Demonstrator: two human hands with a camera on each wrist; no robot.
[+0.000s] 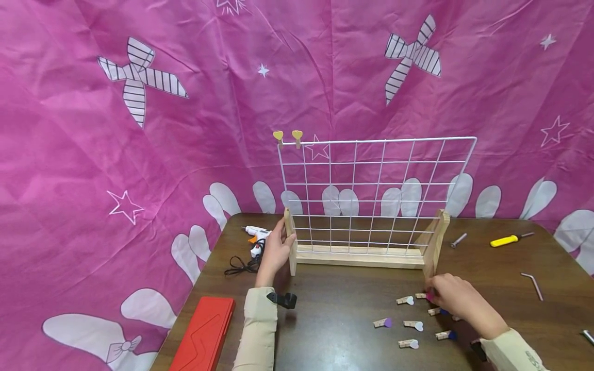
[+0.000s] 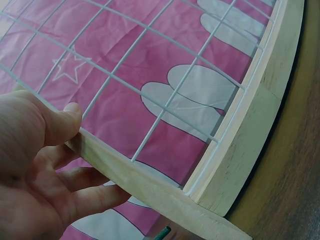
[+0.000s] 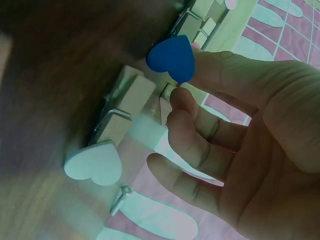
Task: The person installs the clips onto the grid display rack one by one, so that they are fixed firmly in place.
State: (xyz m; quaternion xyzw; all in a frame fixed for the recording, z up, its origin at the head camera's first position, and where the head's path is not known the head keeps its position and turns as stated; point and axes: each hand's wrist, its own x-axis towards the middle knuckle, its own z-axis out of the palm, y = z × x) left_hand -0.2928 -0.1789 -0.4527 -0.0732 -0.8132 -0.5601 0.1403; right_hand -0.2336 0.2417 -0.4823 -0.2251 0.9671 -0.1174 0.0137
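Note:
A white wire grid (image 1: pixel 380 140) stands in a pale wooden stand (image 1: pixel 362 256) mid-table, with two yellow-heart clips (image 1: pixel 278 136) on its top left corner. My left hand (image 1: pixel 284 242) grips the stand's left upright (image 2: pixel 150 185), thumb in front and fingers behind. Several heart-topped wooden clothespins (image 1: pixel 406 300) lie in front of the stand's right end. My right hand (image 1: pixel 433 301) rests among them. In the right wrist view its thumb and forefinger (image 3: pixel 180 100) pinch a blue-heart clothespin (image 3: pixel 172 57) that lies on the table. A white-heart clothespin (image 3: pixel 95 162) lies beside it.
A white glue gun (image 1: pixel 255 234) with a black cord (image 1: pixel 238 266) lies left of the stand, and a red case (image 1: pixel 204 335) sits at the front left. To the right lie a yellow-handled screwdriver (image 1: pixel 508 239), a bolt (image 1: pixel 458 239) and a bent hex key (image 1: pixel 532 284). Pink cloth hangs behind.

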